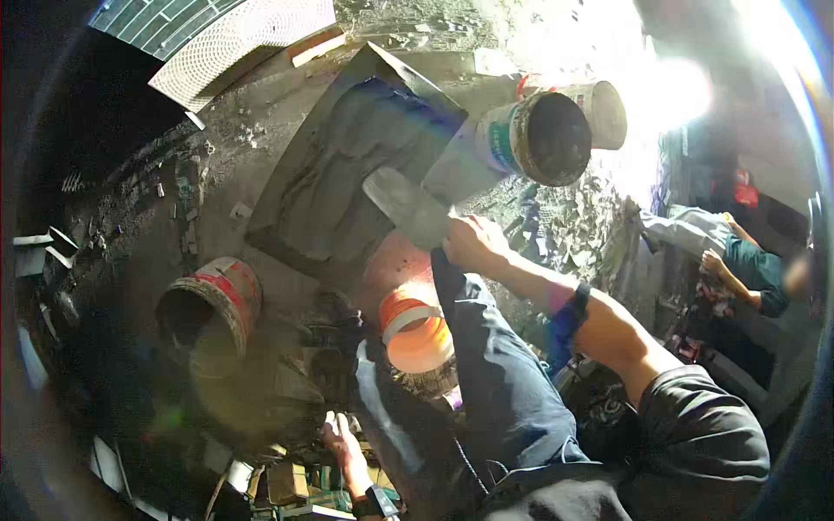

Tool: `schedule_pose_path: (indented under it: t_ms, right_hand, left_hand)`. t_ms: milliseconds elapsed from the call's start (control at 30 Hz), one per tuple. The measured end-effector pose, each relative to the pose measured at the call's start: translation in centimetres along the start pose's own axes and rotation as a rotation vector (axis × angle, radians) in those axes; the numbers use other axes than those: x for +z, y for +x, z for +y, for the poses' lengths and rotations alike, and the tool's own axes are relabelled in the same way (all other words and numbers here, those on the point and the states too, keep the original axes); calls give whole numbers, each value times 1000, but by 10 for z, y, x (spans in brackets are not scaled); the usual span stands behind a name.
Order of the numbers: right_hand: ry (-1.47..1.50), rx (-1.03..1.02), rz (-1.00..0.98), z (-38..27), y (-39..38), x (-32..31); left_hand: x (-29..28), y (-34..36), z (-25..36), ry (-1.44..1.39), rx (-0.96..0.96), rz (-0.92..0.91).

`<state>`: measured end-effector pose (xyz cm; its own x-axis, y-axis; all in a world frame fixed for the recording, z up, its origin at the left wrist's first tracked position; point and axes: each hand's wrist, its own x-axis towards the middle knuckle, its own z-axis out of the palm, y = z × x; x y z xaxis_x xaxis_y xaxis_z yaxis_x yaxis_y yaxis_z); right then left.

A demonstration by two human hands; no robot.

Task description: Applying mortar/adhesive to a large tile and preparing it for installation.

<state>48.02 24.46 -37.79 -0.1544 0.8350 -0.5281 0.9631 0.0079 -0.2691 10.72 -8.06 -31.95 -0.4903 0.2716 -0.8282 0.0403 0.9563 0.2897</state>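
My right hand (478, 246) is closed around the handle end of a flat, broad-bladed trowel (404, 202). The trowel's blade lies over the near right part of a large slab (408, 68), which is covered with wet grey mortar (347, 178). Low in the picture, my left hand (346, 445) is down beside my left leg with its fingers stretched out, and I see nothing held in it. It is nearest to a cluttered pile of small boxes or blocks (287, 483). An orange and white bucket (413, 326) stands between my legs, just below the slab.
A mortar-smeared bucket (521, 139) lies tilted right of the slab, with a pale bucket (605, 115) behind it. Another bucket with a red band (230, 291) is at left. Patterned tiles (243, 52) lie at far left. Another person (751, 260) is at right, near a bright lamp (682, 91).
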Motion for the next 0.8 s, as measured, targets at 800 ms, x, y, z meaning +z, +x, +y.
schedule_pose_path:
  t_ms: [800]
  right_hand:
    - [557,-172,425,-23,-37,230]
  left_hand:
    - [182,208,126,-994,-92,-494]
